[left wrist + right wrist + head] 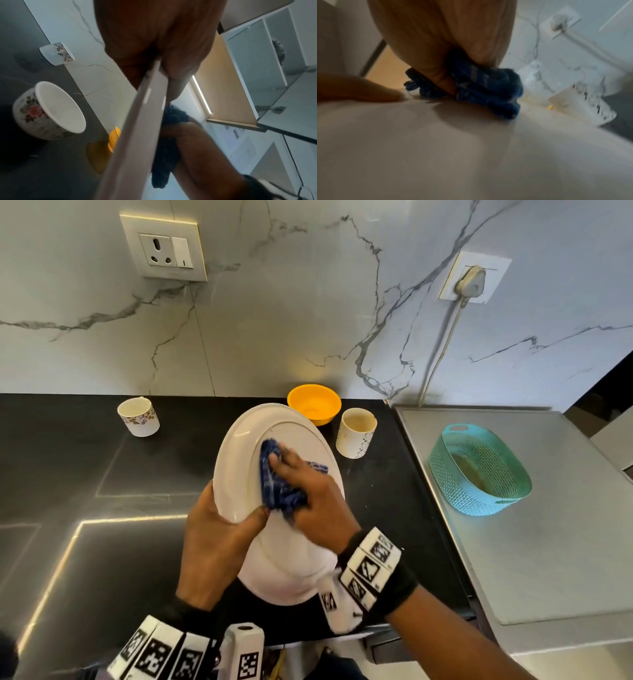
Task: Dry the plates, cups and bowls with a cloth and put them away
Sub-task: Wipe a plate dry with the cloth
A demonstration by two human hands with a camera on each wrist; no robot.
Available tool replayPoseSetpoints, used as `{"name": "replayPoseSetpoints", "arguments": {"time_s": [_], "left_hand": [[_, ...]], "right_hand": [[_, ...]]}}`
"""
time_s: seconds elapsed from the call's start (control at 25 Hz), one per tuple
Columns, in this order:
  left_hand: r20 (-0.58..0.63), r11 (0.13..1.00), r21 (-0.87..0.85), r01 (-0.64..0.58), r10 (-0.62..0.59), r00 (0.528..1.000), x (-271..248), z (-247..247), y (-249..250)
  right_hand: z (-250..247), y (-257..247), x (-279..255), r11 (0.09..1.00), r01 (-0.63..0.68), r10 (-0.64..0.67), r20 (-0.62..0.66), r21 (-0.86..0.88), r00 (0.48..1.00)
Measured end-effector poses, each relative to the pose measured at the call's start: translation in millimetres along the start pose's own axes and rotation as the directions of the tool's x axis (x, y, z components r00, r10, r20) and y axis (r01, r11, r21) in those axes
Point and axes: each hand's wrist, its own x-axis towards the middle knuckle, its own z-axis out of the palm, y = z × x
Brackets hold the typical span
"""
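Two hands work one white plate (246,446), held tilted above the black counter (85,474): left hand (219,549) grips its seven-o'clock rim, right hand (315,501) presses a bunched blue cloth (279,491) at centre. No readable writing shows.

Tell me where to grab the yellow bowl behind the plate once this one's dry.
Probably pinch the yellow bowl at its right rim, coming from above: it stands upright, mouth open. The plate covers its near-left side, and the cup stands close on its right.
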Motion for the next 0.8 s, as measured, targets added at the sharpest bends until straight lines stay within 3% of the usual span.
{"name": "replayPoseSetpoints", "arguments": {"time_s": [0.08, 0.12, 0.24, 0.28, 0.4, 0.48, 0.52, 0.56, 0.64, 0.68, 0.72, 0.8], "left_hand": [[0.006, 1.0, -0.006, 0.027, -0.027, 1.0, 0, -2, -2], [0.002, 0.999, 0.0, 0.048, -0.048, 0.999, -3, -3, -4], [0.011, 0.997, 0.015, 0.071, -0.071, 0.997, -10, -3, -6], [0.015, 0.998, 0.019, 0.065, -0.066, 0.998, -10, -3, -5], [0.007, 0.999, -0.001, 0.048, -0.048, 0.999, -8, -3, -1], [0.005, 0.999, -0.002, 0.05, -0.05, 0.999, -7, -4, -2], [0.0, 0.999, 0.018, 0.05, -0.05, 0.999, -8, -5, -4], [-0.004, 0.998, 0.035, 0.053, -0.053, 0.999, -10, -5, -4], [-0.008, 0.996, 0.056, 0.071, -0.07, 0.997, -15, -4, -2], [-0.004, 0.995, 0.064, 0.078, -0.078, 0.997, -16, -3, -2], [0.004, 0.995, 0.076, 0.07, -0.071, 0.998, -16, -1, 0], [0.009, 0.994, 0.097, 0.046, -0.047, 0.999, -14, 1, 4]], "right_hand": [[-2, 11, -5, 0.994, 0.072, -0.068, 0.046, -0.079, 0.997], [-10, 21, 3, 0.996, 0.035, -0.034, 0.017, -0.087, 0.999], [-35, 34, 32, 0.967, -0.255, 0.256, -0.095, 0.026, 0.962], [-34, 29, 32, 0.97, -0.244, 0.245, -0.08, 0.021, 0.966], [-4, -2, 3, 0.993, 0.079, -0.07, 0.099, -0.086, 0.993], [5, -7, -8, 0.954, 0.264, -0.248, 0.12, -0.144, 0.961], [2, -2, -2, 0.941, 0.284, -0.275, 0.076, -0.183, 0.959], [-4, 6, 8, 0.952, 0.237, -0.237, 0.025, -0.194, 0.971], [-27, 18, 36, 0.999, -0.039, 0.035, -0.096, -0.037, 0.995], [-42, 19, 49, 0.984, -0.167, 0.174, -0.13, 0.066, 0.976], [-52, 16, 58, 0.968, -0.219, 0.236, -0.146, 0.125, 0.961], [-51, -5, 63, 0.986, -0.12, 0.137, -0.155, 0.113, 0.978]]}}
